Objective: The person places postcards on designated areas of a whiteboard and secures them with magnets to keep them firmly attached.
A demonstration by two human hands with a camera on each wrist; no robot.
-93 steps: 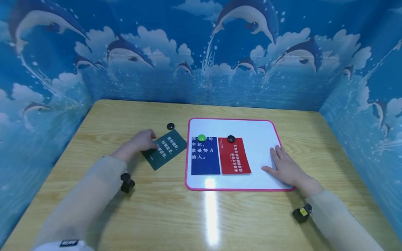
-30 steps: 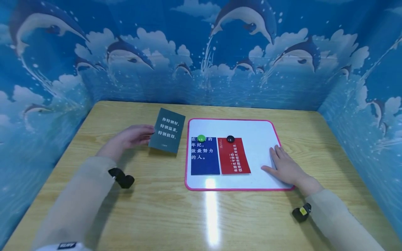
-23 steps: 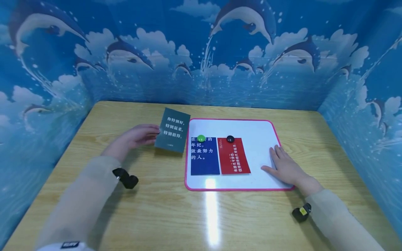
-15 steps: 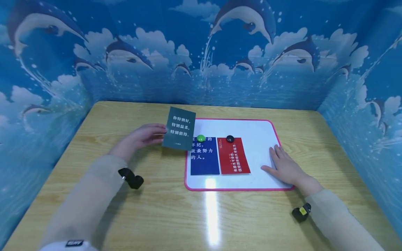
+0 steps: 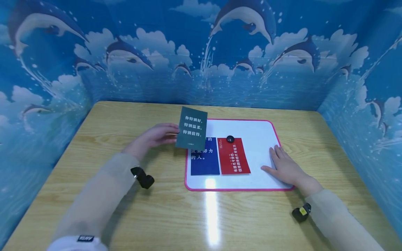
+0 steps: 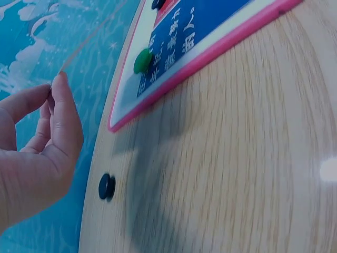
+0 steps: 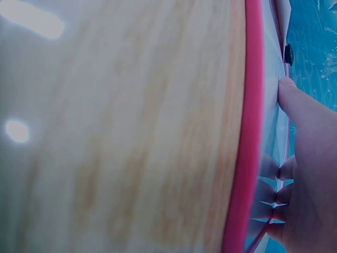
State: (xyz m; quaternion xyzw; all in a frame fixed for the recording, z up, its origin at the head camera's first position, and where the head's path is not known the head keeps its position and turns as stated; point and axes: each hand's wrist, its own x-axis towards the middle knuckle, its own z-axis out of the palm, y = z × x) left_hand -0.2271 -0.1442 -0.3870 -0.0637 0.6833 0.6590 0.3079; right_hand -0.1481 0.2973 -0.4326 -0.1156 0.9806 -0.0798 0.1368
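My left hand [image 5: 169, 132] pinches the left edge of a dark green card [image 5: 191, 133] with white text and holds it upright in the air over the left edge of a pink-framed whiteboard [image 5: 251, 125]. On the board lie a blue card [image 5: 202, 164] and a red card [image 5: 233, 158], the red one with a black magnet [image 5: 230, 139] on its top. The green card hides the blue card's top in the head view; the left wrist view shows a green magnet [image 6: 142, 60] there. My right hand [image 5: 282, 164] lies flat on the board's right part.
A loose black magnet [image 6: 106, 186] lies on the wooden table [image 5: 125, 216] left of the board. Blue dolphin-print walls [image 5: 201, 52] close the table in at the back and both sides. The board's pink frame [image 7: 247, 132] runs beside my right hand [image 7: 305, 158].
My left hand has lifted the green card off the table, turned it upright and carried it rightward until it overlaps the board's left edge. My right hand has not moved.
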